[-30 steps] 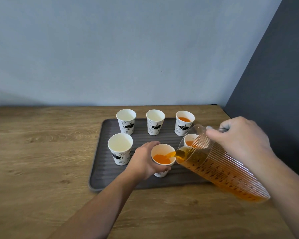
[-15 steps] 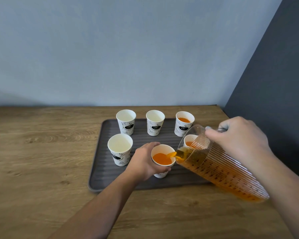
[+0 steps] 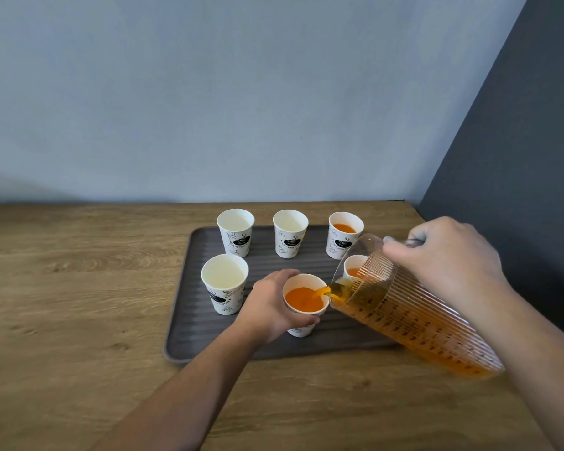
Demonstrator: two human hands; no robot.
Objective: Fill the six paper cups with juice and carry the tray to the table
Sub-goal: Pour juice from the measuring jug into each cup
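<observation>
Wooden table (image 3: 79,320); dark ribbed tray (image 3: 189,320) on it (flat)

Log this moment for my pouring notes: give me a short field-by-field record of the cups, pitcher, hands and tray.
surface: wooden table
tray: dark ribbed tray flat on the table, six paper cups standing on it
cup being filled: front middle cup, orange juice streaming in
cups with juice: back right cup; front right cup, partly behind the pitcher
empty cups: back left; back middle; front left
pitcher: clear ribbed pitcher, tilted, spout over the front middle cup
left hand: gripping the front middle cup
right hand: holding the pitcher by its top
</observation>
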